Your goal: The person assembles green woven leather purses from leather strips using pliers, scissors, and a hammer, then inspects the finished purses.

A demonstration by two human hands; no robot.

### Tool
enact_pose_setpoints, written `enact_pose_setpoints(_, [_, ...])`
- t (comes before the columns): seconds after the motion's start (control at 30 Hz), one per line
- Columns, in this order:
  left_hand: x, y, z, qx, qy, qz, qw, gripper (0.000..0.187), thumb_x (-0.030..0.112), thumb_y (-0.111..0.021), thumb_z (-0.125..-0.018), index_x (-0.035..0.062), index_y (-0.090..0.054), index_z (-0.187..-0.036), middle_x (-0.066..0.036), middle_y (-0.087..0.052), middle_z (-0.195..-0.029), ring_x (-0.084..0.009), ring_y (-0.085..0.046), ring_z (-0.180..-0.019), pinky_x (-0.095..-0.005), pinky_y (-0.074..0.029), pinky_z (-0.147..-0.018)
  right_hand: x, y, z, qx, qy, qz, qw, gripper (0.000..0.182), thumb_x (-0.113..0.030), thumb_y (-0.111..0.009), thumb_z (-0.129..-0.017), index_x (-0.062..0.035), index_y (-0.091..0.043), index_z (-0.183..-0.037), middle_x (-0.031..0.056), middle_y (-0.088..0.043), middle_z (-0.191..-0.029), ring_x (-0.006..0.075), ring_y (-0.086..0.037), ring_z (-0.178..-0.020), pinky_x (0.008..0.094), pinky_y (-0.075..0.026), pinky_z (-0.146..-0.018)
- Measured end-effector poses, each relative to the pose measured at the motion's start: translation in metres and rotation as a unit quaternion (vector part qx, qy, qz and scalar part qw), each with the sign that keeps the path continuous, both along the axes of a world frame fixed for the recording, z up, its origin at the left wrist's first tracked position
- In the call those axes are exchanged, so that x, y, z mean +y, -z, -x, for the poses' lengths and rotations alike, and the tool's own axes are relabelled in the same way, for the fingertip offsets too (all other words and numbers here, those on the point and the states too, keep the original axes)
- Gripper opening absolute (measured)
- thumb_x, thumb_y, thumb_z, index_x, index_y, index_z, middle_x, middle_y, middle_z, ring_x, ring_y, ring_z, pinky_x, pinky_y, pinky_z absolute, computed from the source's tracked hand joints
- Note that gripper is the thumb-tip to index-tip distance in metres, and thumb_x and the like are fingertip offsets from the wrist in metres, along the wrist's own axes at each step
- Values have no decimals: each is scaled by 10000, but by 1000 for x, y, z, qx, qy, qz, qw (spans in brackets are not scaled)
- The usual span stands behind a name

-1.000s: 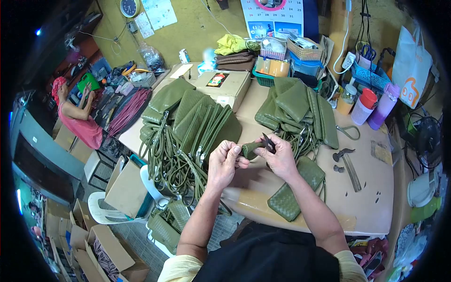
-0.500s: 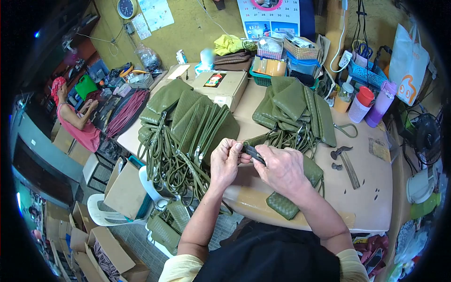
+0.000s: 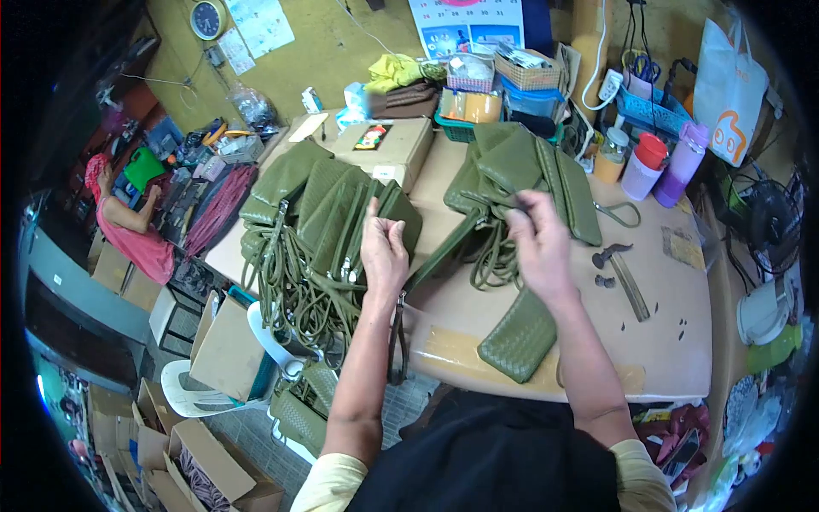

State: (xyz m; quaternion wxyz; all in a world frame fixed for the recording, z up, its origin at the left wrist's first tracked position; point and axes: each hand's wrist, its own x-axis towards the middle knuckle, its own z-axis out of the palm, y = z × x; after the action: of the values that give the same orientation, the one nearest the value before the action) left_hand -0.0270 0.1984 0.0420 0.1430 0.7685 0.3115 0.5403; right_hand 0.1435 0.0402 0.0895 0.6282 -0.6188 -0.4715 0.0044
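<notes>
My left hand is raised in front of the left pile of olive green quilted pouches. Its index finger points up and the thumb stands apart, with nothing visible between them. My right hand pinches a small dark thing, blurred, beside the right pile of green pouches. A flat green strap slants down from that pile toward my left wrist, where a metal clasp and a hanging loop show. Below my right hand lies a woven-pattern green pouch. Bundles of thin green cords spill from the left pile.
A hammer lies at the right, with small dark bits nearby. Bottles, baskets and a cardboard box stand along the back. A white chair and open cartons are at lower left. Another person sits far left.
My hands have come apart from the dark tool they held together. The left moved slightly left and up, the right up and right. The strap now stretches out slanting, and the camera view has shifted.
</notes>
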Motion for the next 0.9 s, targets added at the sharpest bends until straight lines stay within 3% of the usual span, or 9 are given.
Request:
enact_pose_setpoints(0.07, [-26, -15, 6, 59, 20, -72, 995, 61, -17, -584, -852, -12, -523, -861, -261, -596, -1087, -373, -596, -988, -412, -468, -810, -36, 7, -23, -63, 112, 9, 992, 286, -151, -559, -938, -12, -481, -1176, 151, -625, -923, 196, -620, -816, 332, -487, -719])
enact_pose_setpoints(0.2, [-79, -7, 20, 336, 238, 138, 901, 138, 22, -630, -817, 34, -573, -942, -157, -616, -963, -337, -586, -998, -467, -439, -898, -126, 60, -74, -38, 199, 100, 974, 293, -126, -575, -919, -2, -483, -1168, 183, -608, -931, 249, -611, -848, 342, -482, -787])
enact_pose_setpoints(0.27, [-63, 17, 26, 415, 154, -82, 893, 179, 138, -660, -815, 50, -589, -953, -148, -557, -1259, -360, -433, -1274, -625, -306, -1037, -168, 81, -78, -17, 268, 264, 927, 322, -107, -605, -887, 7, -485, -1164, 203, -610, -958, 278, -625, -867, 369, -487, -786])
enact_pose_setpoints(0.4, [-58, 1, 46, 435, 180, -30, 882, 141, 169, -679, -806, 65, -610, -872, -130, -518, -1332, -356, -387, -1309, -584, -313, -1040, -215, 110, -70, 31, 308, 318, 896, 327, -79, -623, -848, -2, -503, -1142, 212, -611, -963, 337, -626, -891, 415, -487, -774])
enact_pose_setpoints(0.57, [-100, -49, 77, 436, 398, 375, 715, 526, 448, -512, -951, 17, -590, -659, -140, -554, -564, -308, -597, -594, -418, -474, -618, -229, 129, -74, -140, 385, 304, 860, 294, -63, -629, -819, -21, -527, -1091, 207, -606, -935, 394, -611, -845, 466, -482, -721])
enact_pose_setpoints(0.6, [-99, -48, 78, 512, 427, 249, 702, 512, 502, -584, -888, 8, -607, -757, -156, -624, -774, -298, -624, -707, -404, -494, -676, -229, 129, -75, -138, 384, 304, 861, 294, -63, -629, -819, -21, -527, -1091, 207, -606, -935, 394, -611, -845, 466, -482, -721])
enact_pose_setpoints(0.67, [-111, -36, 66, 385, 266, -66, 881, 548, 518, -671, -802, 4, -590, -970, -208, -591, -1081, -338, -625, -848, -400, -504, -725, -227, 129, -78, -117, 362, 327, 865, 289, -55, -633, -817, -13, -528, -1083, 208, -606, -965, 390, -618, -832, 467, -488, -719])
enact_pose_setpoints(0.7, [-111, -23, 58, 404, 170, -85, 895, 682, 455, -750, -723, 5, -490, -1165, -240, -466, -1274, -399, -593, -963, -423, -506, -773, -226, 129, -77, -117, 360, 330, 865, 289, -55, -633, -817, -13, -528, -1083, 208, -606, -965, 390, -618, -832, 467, -488, -719])
enact_pose_setpoints(0.9, [-68, 18, 40, 352, 114, 134, 919, 536, -12, -562, -700, 24, -435, -1220, -275, -626, -1016, -451, -627, -870, -509, -509, -801, -227, 126, -70, -92, 334, 231, 909, 290, -14, -634, -801, -15, -534, -1073, 203, -609, -953, 365, -629, -839, 438, -503, -710])
